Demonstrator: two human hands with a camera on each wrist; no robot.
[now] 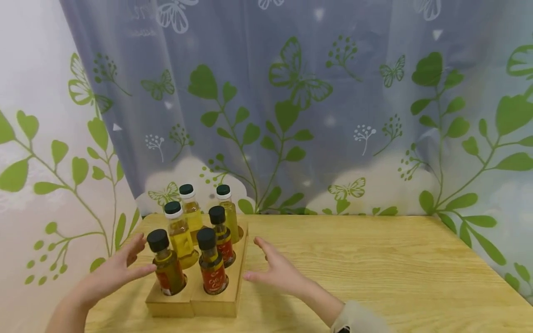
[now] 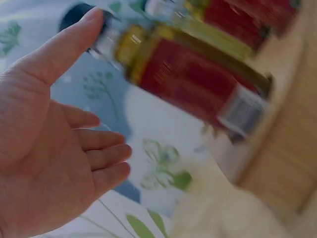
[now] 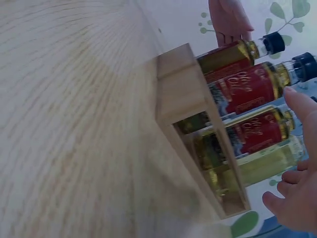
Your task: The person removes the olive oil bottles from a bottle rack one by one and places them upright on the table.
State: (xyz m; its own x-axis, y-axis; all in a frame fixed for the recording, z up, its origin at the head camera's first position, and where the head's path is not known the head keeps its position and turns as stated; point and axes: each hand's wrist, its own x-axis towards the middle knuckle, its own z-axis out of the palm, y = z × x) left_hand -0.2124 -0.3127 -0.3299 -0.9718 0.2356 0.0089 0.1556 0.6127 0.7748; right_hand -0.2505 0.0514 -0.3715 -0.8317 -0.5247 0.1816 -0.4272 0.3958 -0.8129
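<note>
Several small bottles of oil stand upright in round holes of a wooden rack (image 1: 214, 309) at the left of the table. The front right bottle (image 1: 213, 275) and the one behind it (image 1: 225, 249) have black caps and red labels that read olive oil. Another black-capped bottle (image 1: 168, 273) stands front left; paler oil fills the green-capped bottles (image 1: 179, 236) behind. My left hand (image 1: 114, 273) is beside the front left bottle, thumb close to it, fingers relaxed and holding nothing. To the right of the rack, my right hand (image 1: 279, 270) hovers with fingers extended, gripping nothing.
The light wooden table (image 1: 354, 259) stretches away to the right of the rack. A blue and white curtain (image 1: 354, 115) with green leaves and butterflies hangs behind the table and along both sides.
</note>
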